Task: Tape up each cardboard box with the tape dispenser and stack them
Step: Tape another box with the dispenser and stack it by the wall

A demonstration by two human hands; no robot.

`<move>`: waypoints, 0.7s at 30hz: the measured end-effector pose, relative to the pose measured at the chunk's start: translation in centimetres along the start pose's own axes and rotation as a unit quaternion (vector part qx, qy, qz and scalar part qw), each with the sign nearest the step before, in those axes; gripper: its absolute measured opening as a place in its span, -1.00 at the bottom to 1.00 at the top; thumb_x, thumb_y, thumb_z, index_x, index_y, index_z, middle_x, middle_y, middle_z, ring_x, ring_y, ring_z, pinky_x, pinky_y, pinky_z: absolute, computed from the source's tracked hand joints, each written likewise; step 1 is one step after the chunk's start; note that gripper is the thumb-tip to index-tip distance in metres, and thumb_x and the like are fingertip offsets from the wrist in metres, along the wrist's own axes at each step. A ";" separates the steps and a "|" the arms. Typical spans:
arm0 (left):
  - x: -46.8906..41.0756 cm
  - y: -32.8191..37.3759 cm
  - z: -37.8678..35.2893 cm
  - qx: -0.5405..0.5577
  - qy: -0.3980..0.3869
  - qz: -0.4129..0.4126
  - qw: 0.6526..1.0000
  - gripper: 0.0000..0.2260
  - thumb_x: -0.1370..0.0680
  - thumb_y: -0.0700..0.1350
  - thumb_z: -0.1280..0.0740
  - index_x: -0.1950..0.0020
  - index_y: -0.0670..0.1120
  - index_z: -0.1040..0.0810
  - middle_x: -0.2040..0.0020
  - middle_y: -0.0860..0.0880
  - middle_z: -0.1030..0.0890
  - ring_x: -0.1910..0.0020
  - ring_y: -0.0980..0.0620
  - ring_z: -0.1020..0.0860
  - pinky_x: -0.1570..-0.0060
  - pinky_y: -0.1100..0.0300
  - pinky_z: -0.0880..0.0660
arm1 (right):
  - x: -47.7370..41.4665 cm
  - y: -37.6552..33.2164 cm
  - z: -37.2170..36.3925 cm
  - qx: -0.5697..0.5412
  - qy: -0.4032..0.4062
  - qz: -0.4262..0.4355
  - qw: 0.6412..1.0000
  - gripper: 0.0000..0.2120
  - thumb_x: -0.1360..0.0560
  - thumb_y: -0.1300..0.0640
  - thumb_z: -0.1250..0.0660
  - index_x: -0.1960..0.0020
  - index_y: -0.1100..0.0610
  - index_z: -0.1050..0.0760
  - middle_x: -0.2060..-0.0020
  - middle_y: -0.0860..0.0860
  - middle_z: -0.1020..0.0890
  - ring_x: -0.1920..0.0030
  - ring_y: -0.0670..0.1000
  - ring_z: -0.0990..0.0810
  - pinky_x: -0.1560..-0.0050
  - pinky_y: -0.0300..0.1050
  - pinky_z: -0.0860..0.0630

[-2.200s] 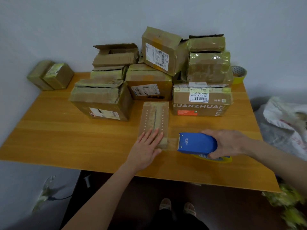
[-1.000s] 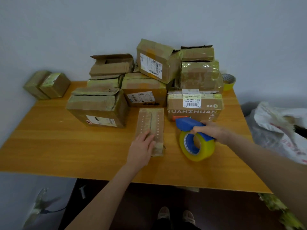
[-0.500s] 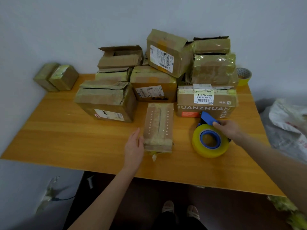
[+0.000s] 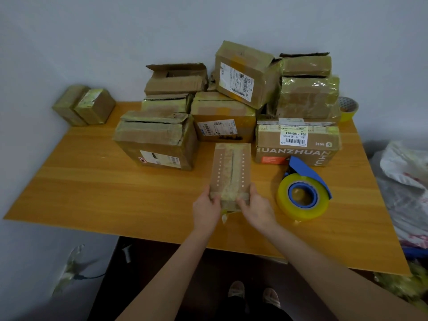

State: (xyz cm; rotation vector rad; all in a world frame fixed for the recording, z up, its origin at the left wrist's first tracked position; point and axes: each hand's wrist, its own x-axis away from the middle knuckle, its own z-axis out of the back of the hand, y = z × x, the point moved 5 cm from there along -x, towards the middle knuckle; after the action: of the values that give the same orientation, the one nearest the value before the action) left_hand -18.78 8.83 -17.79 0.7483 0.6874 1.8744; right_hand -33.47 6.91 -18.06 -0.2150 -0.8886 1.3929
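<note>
A narrow flat cardboard box (image 4: 230, 170) with rows of small holes lies lengthwise on the wooden table (image 4: 92, 193). Tape runs down its middle seam, and a loose tape end sticks out at its near end. My left hand (image 4: 206, 209) grips the box's near left corner. My right hand (image 4: 254, 208) grips its near right corner. The blue tape dispenser (image 4: 303, 189) with a yellowish tape roll stands alone on the table to the right of the box, apart from both hands.
A heap of taped and open cardboard boxes (image 4: 222, 105) fills the back of the table. Two small taped boxes (image 4: 84, 105) sit at the back left corner. A spare tape roll (image 4: 348, 107) lies back right. Plastic bags (image 4: 405, 181) lie beyond the right edge.
My right hand set the dispenser down on the table, let go of it and came to the box's near end. My left hand shifted from flat on the box to gripping its corner.
</note>
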 end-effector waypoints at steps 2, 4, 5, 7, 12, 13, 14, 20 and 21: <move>-0.3 -0.6 0.0 0.024 -0.033 0.013 0.999 -0.62 -0.63 -0.10 -0.22 -0.45 -0.10 -0.35 -0.22 -0.06 -0.57 -0.16 -0.01 -0.54 -0.13 0.11 -0.50 | -0.4 0.3 -0.1 -0.014 -0.021 0.008 1.000 -0.35 -0.64 -0.04 -0.16 -0.58 0.17 0.05 -0.15 0.09 -0.62 -0.10 0.11 -0.60 0.14 -0.17 -0.42; -0.5 -1.1 0.3 0.062 -0.073 0.017 0.995 -0.59 -0.62 -0.05 -0.24 -0.47 -0.08 -0.34 -0.28 -0.04 -0.55 -0.18 0.06 -0.52 -0.14 0.16 -0.48 | -0.7 0.7 0.1 -0.057 -0.046 0.010 0.997 -0.38 -0.63 -0.07 -0.18 -0.57 0.11 -0.03 -0.24 0.05 -0.58 -0.19 0.10 -0.57 0.00 -0.13 -0.46; -0.6 -1.5 0.5 0.069 -0.082 0.019 0.994 -0.57 -0.61 -0.02 -0.26 -0.47 -0.08 -0.35 -0.29 -0.04 -0.54 -0.19 0.07 -0.51 -0.16 0.17 -0.48 | -0.8 1.0 0.3 -0.074 -0.055 0.009 0.996 -0.39 -0.62 -0.09 -0.20 -0.56 0.08 -0.08 -0.28 0.03 -0.56 -0.22 0.08 -0.55 -0.07 -0.12 -0.46; -0.8 -2.4 1.3 0.042 -0.052 0.017 0.998 -0.58 -0.58 0.04 -0.30 -0.41 -0.07 -0.43 -0.21 -0.04 -0.55 -0.10 0.10 -0.52 -0.06 0.24 -0.49 | -0.6 1.7 1.1 -0.068 -0.031 0.013 0.997 -0.36 -0.58 -0.15 -0.23 -0.55 0.08 -0.14 -0.23 0.01 -0.57 -0.18 0.04 -0.56 -0.01 -0.17 -0.47; -0.1 -2.7 1.6 0.042 -0.021 0.012 0.999 -0.67 -0.55 0.04 -0.35 -0.27 -0.04 -0.53 0.18 0.08 -0.59 0.21 0.20 -0.55 0.30 0.46 -0.45 | 0.2 1.9 1.1 -0.049 0.039 0.053 0.997 -0.41 -0.56 -0.10 -0.29 -0.51 0.08 -0.24 0.31 -0.22 -0.47 0.30 -0.23 -0.47 0.44 -0.42 -0.35; -0.2 -2.7 1.5 0.053 -0.024 0.019 0.998 -0.66 -0.54 0.03 -0.36 -0.28 -0.05 -0.53 0.14 0.05 -0.62 0.17 0.16 -0.58 0.21 0.39 -0.52 | 0.2 1.9 1.0 -0.055 0.047 0.056 0.996 -0.44 -0.57 -0.06 -0.30 -0.51 0.08 -0.26 0.33 -0.22 -0.47 0.31 -0.24 -0.47 0.44 -0.44 -0.36; -0.3 -2.7 1.5 0.062 -0.025 0.027 0.997 -0.65 -0.53 0.01 -0.38 -0.29 -0.07 -0.53 0.09 0.02 -0.65 0.12 0.11 -0.61 0.09 0.25 -0.58 | 0.2 1.9 1.0 -0.058 0.056 0.059 0.995 -0.47 -0.58 -0.02 -0.29 -0.50 0.07 -0.28 0.35 -0.22 -0.48 0.32 -0.25 -0.47 0.43 -0.44 -0.36; -0.6 -3.0 0.8 0.124 -0.038 0.053 0.990 -0.67 -0.50 -0.21 -0.42 -0.26 -0.16 -0.56 0.10 -0.05 -0.69 0.28 0.21 -0.63 0.19 0.34 -0.59 | -0.3 2.5 0.7 -0.078 0.070 0.045 0.994 -0.58 -0.58 0.16 -0.30 -0.43 0.05 -0.39 0.39 -0.14 -0.58 0.33 -0.20 -0.56 0.38 -0.44 -0.40; -0.6 -3.0 0.6 0.133 -0.039 0.056 0.989 -0.67 -0.49 -0.22 -0.43 -0.25 -0.17 -0.56 0.13 -0.05 -0.69 0.30 0.21 -0.63 0.22 0.35 -0.58 | -0.4 2.7 0.7 -0.083 0.076 0.039 0.993 -0.57 -0.57 0.18 -0.31 -0.43 0.05 -0.40 0.40 -0.14 -0.58 0.34 -0.20 -0.56 0.38 -0.44 -0.41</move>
State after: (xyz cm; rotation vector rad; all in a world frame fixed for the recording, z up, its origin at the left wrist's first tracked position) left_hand -16.42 9.44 -19.73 1.0435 0.8721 1.8630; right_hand -35.94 6.86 -19.40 -0.4808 -0.8767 1.3563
